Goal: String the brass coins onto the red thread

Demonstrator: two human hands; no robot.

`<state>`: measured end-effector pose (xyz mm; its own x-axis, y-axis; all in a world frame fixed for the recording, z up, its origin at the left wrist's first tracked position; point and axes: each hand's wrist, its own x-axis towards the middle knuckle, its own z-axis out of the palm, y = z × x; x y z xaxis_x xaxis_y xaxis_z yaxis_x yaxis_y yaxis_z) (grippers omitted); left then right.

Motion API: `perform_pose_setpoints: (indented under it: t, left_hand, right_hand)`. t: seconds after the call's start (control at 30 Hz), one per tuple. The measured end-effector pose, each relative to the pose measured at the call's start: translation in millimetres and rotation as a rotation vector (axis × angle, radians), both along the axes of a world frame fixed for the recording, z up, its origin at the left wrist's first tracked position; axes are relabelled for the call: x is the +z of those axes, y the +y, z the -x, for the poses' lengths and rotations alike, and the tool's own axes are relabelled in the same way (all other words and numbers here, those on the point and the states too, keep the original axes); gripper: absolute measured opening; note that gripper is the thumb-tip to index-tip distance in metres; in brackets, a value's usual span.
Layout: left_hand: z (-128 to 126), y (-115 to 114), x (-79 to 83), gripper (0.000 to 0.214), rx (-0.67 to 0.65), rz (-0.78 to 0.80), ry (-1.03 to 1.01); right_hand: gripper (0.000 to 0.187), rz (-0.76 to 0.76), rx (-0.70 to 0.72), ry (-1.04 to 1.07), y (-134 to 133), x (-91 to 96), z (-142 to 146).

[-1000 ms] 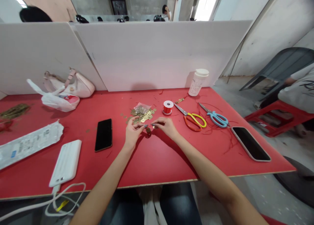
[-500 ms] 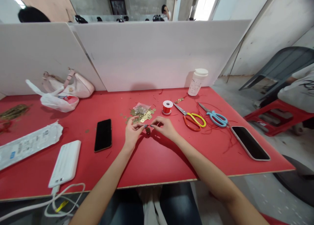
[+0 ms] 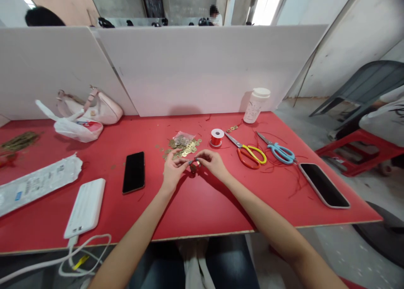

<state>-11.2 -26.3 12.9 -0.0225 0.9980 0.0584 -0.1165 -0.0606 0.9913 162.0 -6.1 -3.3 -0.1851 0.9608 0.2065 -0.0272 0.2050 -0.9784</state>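
My left hand [image 3: 172,169] and my right hand [image 3: 212,163] meet over the red table, thumb and finger of each pinched together. Between the fingertips hang small brass coins [image 3: 193,168], apparently on thin red cord; the cord itself is too fine to follow. Just beyond my left hand lies a pile of brass coins with holes [image 3: 188,148], with a clear plastic bag [image 3: 183,138] on top. A spool of red cord [image 3: 217,137] stands past my right hand.
To the right lie yellow-and-red scissors [image 3: 252,155], blue scissors [image 3: 280,152], loose red threads and a phone [image 3: 323,185]. A white cup [image 3: 256,106] stands behind. At left are a black phone [image 3: 134,172], a power bank [image 3: 85,208], a packet [image 3: 41,184] and a pink handbag [image 3: 107,108].
The view has shifted slightly. Both hands stay pinched at nearly the same spot, and the hanging coins have turned a little between them.
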Motion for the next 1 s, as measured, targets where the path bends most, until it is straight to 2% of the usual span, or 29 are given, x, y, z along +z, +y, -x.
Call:
perform_pose_setpoints:
  t: [0.23,0.53,0.83,1.0]
  left_hand:
    - [1.1,1.9,-1.5,0.059,0.011,-0.005,0.005]
    - [0.9,1.1,-1.6,0.06,0.023,-0.003,0.02]
    - [0.1,-0.2,-0.2,0.061,-0.013,0.008,0.005]
    - [-0.9,-1.2,0.2,0.063,-0.023,0.017,-0.013]
  right_hand:
    - [0.016,0.029,-0.025,0.029,0.0,3.2,-1.8]
    - [0.023,0.157,-0.035,0.144,-1.5,5.5,-2.1]
    - [0.036,0.235,0.03,0.294,-4.0,3.1,6.0]
    - [0.03,0.19,0.054,0.276,-6.1,6.6,4.7]
